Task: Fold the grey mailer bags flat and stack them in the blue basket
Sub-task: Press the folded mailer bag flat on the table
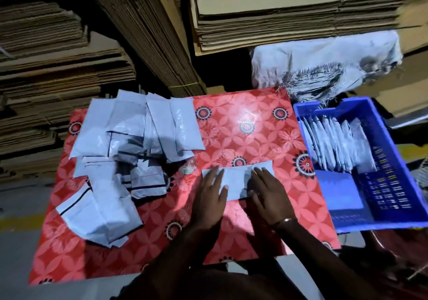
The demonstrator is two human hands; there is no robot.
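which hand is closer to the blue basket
Right. The right hand presses the mailer bag's end on the blue basket's side; the left hand presses its far end.

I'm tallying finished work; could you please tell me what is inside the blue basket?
The blue basket holds a row of folded grey mailer bags standing on edge. Its near end shows bare floor; whatever lies beneath the bags is covered.

grey mailer bags (129,142), blue basket (393,184), red floral tablecloth (243,119)

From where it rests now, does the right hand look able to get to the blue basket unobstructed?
Probably yes. The right hand lies flat on the mailer bag, and the blue basket sits open-topped just to its right, with only bare tablecloth between them.
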